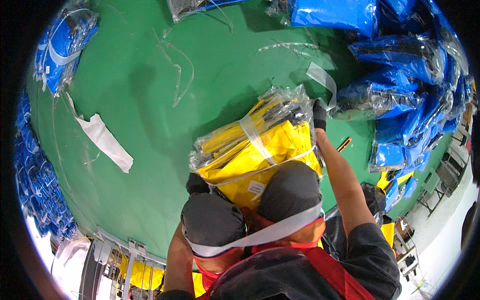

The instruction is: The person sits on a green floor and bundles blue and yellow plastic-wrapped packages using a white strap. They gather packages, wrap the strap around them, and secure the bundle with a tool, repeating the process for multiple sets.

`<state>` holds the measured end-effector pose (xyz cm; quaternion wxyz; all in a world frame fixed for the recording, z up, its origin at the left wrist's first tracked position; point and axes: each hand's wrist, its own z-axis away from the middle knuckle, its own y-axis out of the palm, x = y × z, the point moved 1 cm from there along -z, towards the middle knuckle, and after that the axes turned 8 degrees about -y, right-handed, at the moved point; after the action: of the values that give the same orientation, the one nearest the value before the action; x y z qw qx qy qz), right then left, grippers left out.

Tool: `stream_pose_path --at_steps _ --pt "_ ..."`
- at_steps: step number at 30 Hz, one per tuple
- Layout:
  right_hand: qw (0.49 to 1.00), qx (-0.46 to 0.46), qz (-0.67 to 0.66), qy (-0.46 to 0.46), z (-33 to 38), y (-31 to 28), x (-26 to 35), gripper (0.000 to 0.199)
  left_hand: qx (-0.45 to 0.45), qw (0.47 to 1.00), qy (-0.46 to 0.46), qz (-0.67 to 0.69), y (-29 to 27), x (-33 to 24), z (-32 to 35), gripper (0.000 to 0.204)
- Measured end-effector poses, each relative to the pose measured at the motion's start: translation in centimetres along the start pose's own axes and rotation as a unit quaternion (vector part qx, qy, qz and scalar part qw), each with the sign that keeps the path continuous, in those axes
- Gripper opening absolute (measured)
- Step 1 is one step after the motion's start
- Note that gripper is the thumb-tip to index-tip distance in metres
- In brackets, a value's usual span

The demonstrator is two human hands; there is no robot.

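A bundle of yellow plastic-wrapped packages (280, 137) leans in front of my bent knees, bound by a white strap (255, 140) and a thinner band. My right hand (319, 116), in a dark knit glove, is closed at the bundle's far right side. A loose, curling white strap end (322, 79) meets its fingers. At the lower left corner of the bundle is my gloved left hand (197, 184), its fingers hidden by the bundle and my knee. Another white strap (270, 226) stretches across both knees.
Blue wrapped packages (395, 97) are heaped at right, with more bundles (62, 47) at far left. A torn white sheet (106, 142) and clear strips (179, 75) lie on the green floor (145, 200). An orange-and-black cutter (344, 144) lies beside my right forearm.
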<state>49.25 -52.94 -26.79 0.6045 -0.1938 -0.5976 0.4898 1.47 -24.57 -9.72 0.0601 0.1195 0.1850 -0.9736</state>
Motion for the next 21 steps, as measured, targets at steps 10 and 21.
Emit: stream_pose_path --at_steps 10,21 --pt "1.0 0.006 -0.008 -0.024 1.6 -0.2 -1.6 0.039 -0.059 0.991 0.063 0.1 -0.6 4.4 3.7 0.037" --pt "0.885 0.053 -0.443 -0.132 -1.5 -16.5 17.9 0.037 -0.355 0.797 0.485 -0.059 -9.0 -18.7 -7.0 0.037"
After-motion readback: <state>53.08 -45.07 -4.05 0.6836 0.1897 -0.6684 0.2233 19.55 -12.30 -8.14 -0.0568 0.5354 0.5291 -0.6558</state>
